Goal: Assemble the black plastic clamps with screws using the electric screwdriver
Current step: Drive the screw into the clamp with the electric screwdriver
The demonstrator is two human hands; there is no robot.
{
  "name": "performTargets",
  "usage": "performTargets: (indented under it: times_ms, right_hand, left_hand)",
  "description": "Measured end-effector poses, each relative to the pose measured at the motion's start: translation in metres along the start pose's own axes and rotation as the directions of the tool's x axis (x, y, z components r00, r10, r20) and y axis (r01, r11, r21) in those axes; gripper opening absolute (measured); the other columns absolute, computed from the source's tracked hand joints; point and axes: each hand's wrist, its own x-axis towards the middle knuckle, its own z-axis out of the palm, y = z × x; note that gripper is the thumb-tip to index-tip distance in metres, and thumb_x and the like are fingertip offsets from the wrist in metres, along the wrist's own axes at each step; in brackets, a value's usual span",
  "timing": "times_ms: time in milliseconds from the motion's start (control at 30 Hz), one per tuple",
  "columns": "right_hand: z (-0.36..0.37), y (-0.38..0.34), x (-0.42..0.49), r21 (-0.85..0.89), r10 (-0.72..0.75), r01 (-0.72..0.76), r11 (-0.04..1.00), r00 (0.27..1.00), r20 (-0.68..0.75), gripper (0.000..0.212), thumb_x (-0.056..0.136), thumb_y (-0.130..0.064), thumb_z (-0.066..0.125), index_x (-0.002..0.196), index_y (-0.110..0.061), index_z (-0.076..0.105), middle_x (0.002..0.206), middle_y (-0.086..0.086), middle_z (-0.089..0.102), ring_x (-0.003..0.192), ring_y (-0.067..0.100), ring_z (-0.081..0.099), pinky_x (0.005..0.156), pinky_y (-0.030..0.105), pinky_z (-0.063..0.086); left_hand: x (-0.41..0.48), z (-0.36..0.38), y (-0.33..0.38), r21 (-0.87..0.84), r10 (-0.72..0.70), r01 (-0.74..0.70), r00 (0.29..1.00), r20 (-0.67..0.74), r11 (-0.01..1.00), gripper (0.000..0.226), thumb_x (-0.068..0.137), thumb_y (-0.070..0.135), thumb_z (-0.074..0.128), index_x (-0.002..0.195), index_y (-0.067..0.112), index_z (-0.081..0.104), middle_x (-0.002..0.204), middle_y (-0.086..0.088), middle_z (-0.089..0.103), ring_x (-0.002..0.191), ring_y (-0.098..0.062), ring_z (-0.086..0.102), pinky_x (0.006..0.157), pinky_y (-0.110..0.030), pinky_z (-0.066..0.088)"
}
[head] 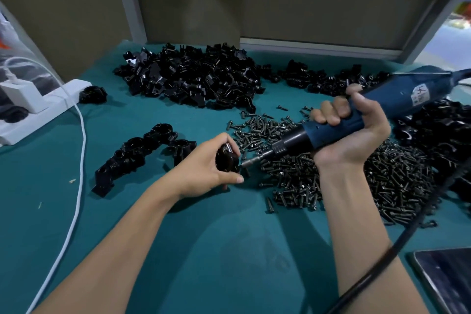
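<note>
My left hand [204, 168] grips a black plastic clamp [226, 160] just above the teal table mat. My right hand [351, 130] holds the blue electric screwdriver [356, 115], tilted down to the left. Its bit tip [246, 162] meets the right side of the clamp. A large heap of dark screws [344, 173] lies under and right of the screwdriver. A big pile of loose black clamp parts [193, 76] sits at the back of the table. A row of put-together clamps [142, 153] lies left of my left hand.
A white power strip [38, 107] with a plugged-in adapter sits at the far left, and a white cable [79, 160] runs down from it. The screwdriver's black cord [382, 257] crosses my right forearm. A dark tablet [446, 280] lies at the bottom right. More clamp parts [438, 132] lie at the right.
</note>
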Motion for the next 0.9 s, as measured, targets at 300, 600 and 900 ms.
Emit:
performTargets:
  times_ms: [300,600,900]
  right_hand:
    - [-0.0019,0.0008,0.0017,0.013,0.017,-0.018,1.0,1.0,0.025,0.007,0.074,-0.015,0.048,0.081,-0.015,0.05,0.05,-0.007,0.041,0.042,0.008,0.037,0.047,0.022,0.034]
    - [0.0008,-0.0032,0.0018,0.025,0.004,-0.006,1.0,0.996,0.094,0.008,0.073,-0.016,0.044,0.076,-0.015,0.051,0.048,-0.008,0.042,0.039,0.007,0.037,0.044,0.021,0.034]
    - [-0.0027,0.0004,0.0039,-0.023,-0.04,0.038,0.999,0.996,-0.083,0.01,0.083,-0.012,0.045,0.074,-0.016,0.048,0.052,-0.007,0.042,0.042,0.009,0.038,0.046,0.022,0.036]
  left_hand:
    - [0.0,-0.0017,0.0021,0.0,0.003,-0.003,1.0,-0.026,1.0,0.037,0.079,0.002,0.079,0.094,0.02,0.051,0.092,-0.008,0.056,0.064,-0.029,0.059,0.059,-0.034,0.053]
    - [-0.0023,0.0008,0.0052,-0.043,0.021,-0.02,0.999,0.025,0.999,0.036,0.078,-0.002,0.079,0.097,0.016,0.054,0.092,-0.003,0.051,0.075,-0.013,0.051,0.071,-0.036,0.052]
    - [0.0015,0.0062,0.0011,0.199,0.08,-0.051,0.987,-0.141,0.979,0.041,0.078,0.016,0.083,0.091,0.033,0.049,0.085,-0.007,0.057,0.068,-0.028,0.049,0.067,-0.045,0.048]
